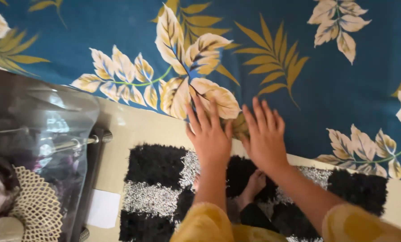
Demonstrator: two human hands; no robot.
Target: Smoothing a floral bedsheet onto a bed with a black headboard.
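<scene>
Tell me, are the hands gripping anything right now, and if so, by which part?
Nothing is held. The left hand and right hand lie flat, fingers spread, palms down on the blue leaf-print bedsheet near its edge.

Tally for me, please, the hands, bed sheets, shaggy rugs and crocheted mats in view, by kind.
Hands: 2, the left hand and right hand, flat on the sheet
Teal leaf-print bed sheet: 1
Black and grey shaggy rug: 1
Cream crocheted mat: 1
Total: 5
</scene>
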